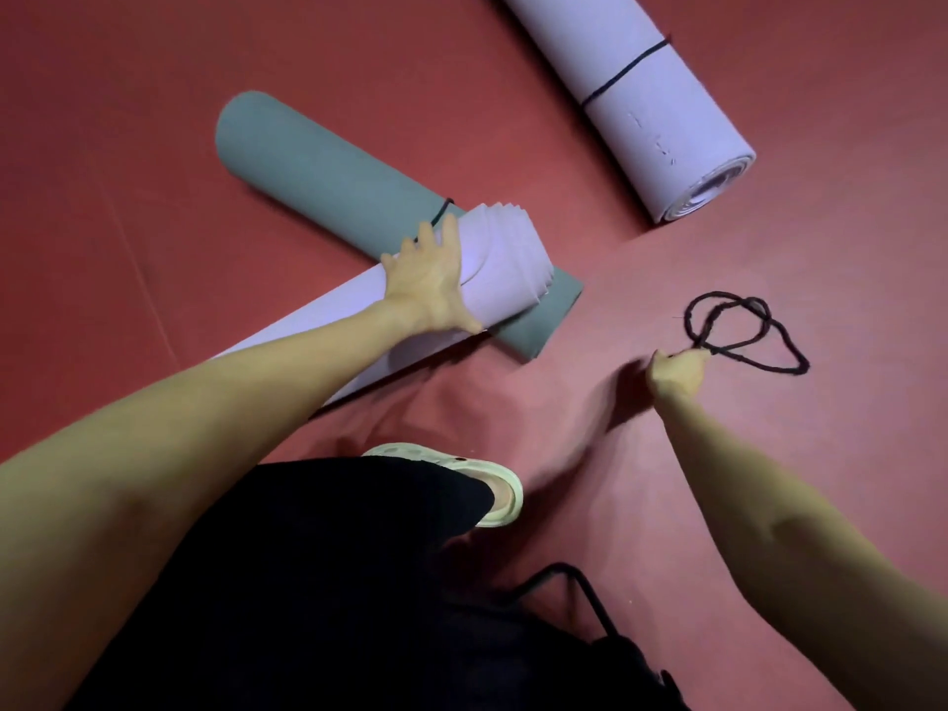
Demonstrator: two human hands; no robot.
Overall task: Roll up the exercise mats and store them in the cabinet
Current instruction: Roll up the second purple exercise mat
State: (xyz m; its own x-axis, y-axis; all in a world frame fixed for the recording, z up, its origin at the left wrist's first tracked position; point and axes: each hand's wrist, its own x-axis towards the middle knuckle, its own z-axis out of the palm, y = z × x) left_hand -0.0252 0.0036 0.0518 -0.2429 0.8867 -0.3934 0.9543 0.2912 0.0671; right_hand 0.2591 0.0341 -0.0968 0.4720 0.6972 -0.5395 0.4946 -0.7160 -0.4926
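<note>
A rolled lavender mat [492, 269] lies on the red floor, its end resting across a rolled grey-green mat [318, 171] that has a black cord around it. My left hand [428, 282] presses flat on the lavender roll near its end, fingers spread. To the right, my right hand [677, 372] pinches one end of a loose black cord [744, 331] that lies looped on the floor. A second lavender mat [646, 100], rolled and tied with a black cord, lies at the upper right.
My knee in black cloth [328, 582] and a pale green shoe [492, 490] are at the lower middle. A black strap [579, 587] lies near the bottom. Red floor [128, 146] surrounds the mats. No cabinet is in view.
</note>
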